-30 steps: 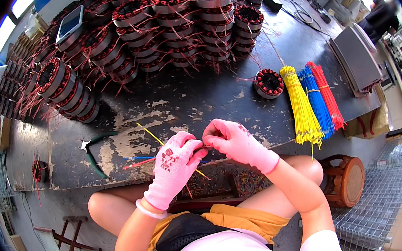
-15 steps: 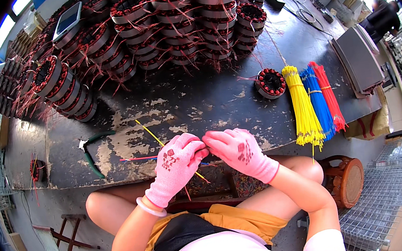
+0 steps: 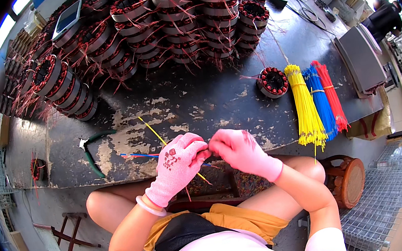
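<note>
Pink gloves cover both my hands, which meet above the table's near edge. My left hand (image 3: 179,163) is closed around a few thin wires. A yellow wire (image 3: 154,131) pokes out beyond its far side, and a blue wire (image 3: 149,155) and a red one stick out to its left. Coloured tails of these wires show below the palm. My right hand (image 3: 243,151) has its fingers pinched together close beside the left fingertips. Whatever lies in that pinch is hidden by the fingers.
Green-handled cutters (image 3: 91,160) lie left of my hands. A single wound stator (image 3: 272,82) stands at right, beside bundles of yellow (image 3: 305,106), blue (image 3: 319,102) and red wires (image 3: 330,97). Stacked stators (image 3: 177,24) fill the table's back; a small stator (image 3: 38,170) sits far left.
My right hand has rolled over, its knuckles turning and its fingertips shifting slightly right. More of the blue wire shows left of my left hand, which has barely moved.
</note>
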Tool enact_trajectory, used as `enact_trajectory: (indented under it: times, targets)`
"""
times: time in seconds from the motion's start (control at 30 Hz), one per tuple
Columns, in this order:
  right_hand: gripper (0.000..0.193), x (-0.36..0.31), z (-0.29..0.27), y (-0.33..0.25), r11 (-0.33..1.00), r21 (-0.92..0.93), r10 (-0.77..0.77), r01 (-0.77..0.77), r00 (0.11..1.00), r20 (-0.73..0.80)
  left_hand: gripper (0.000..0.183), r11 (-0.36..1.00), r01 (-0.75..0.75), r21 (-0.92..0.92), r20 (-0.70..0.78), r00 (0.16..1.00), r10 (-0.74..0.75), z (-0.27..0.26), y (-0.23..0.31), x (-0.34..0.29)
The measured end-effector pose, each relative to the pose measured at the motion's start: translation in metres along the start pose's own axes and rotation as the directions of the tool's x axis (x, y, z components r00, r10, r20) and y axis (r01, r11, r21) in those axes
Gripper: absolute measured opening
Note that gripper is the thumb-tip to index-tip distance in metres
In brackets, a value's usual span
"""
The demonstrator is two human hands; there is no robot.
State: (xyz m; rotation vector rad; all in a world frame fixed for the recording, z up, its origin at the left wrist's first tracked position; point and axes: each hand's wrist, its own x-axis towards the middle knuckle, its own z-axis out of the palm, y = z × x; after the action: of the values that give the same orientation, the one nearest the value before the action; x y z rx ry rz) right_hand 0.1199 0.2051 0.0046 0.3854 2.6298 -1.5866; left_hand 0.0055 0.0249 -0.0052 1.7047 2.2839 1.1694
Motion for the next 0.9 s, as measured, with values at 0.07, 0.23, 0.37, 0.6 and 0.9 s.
enact_trajectory:
  times: [0.07,0.23,0.37,0.6,0.9]
  targets:
    - [0.024,0.006,0.002,0.010,0.720,0.580,0.279,-0.382,0.924,0.262,0.015,1.000,0.004,-0.016,0.014,1.000,-0.004,-0.001,0.001,0.002]
    - [0.032,-0.025,0.002,-0.004,0.967,-0.223,-0.182,0.119,0.940,-0.287,0.015,0.998,0.051,-0.049,0.016,0.999,-0.051,-0.001,0.001,-0.001]
    - [0.026,-0.016,0.015,0.019,0.720,-0.626,-0.537,0.300,0.812,-0.229,0.013,0.997,0.049,-0.063,0.016,0.999,-0.048,0.000,0.002,0.002]
    - [0.020,-0.018,-0.001,0.000,0.866,0.405,0.229,-0.294,0.953,0.200,0.015,0.998,0.026,-0.050,0.027,0.999,-0.025,-0.003,0.000,0.001]
    - [0.020,-0.003,0.001,0.017,0.777,0.484,0.308,-0.403,0.913,0.267,0.015,0.999,0.003,-0.035,0.034,0.999,-0.002,0.001,0.003,0.005]
